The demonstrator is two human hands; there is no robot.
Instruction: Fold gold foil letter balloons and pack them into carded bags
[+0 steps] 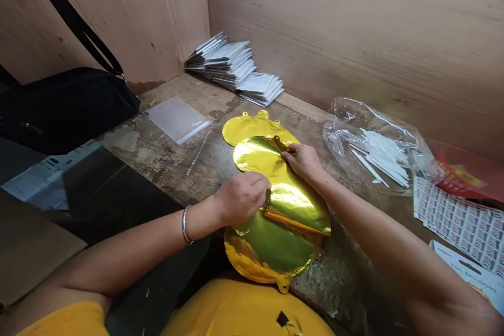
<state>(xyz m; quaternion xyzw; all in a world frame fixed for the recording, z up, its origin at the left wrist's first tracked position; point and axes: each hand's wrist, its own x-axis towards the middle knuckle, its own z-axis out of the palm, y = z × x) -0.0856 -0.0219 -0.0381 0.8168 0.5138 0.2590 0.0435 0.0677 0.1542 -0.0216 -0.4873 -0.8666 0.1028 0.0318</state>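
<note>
A flat gold foil balloon (pixel 271 249) lies on the worn table in front of me, its near end by my shirt. Part of it is folded over, and small tabs stick out along its edge. My left hand (pixel 246 198) is closed on the foil near the fold at its left side. Higher up, my right hand (pixel 302 161) pinches the foil's upper right edge beside a tab. Beyond them, more gold foil (pixel 252 128) shows a rounded outline; whether it is a separate balloon I cannot tell.
Stacked white packets (pixel 232 65) stand against the back wall. A clear sleeve (pixel 177 119) lies left of the foil. At right are a plastic bag of white sticks (pixel 380 152), a red basket (pixel 464 173), printed sheets (pixel 460 220) and a "FOIL BALLOONS" card (pixel 468 270). A black bag (pixel 66 107) sits left.
</note>
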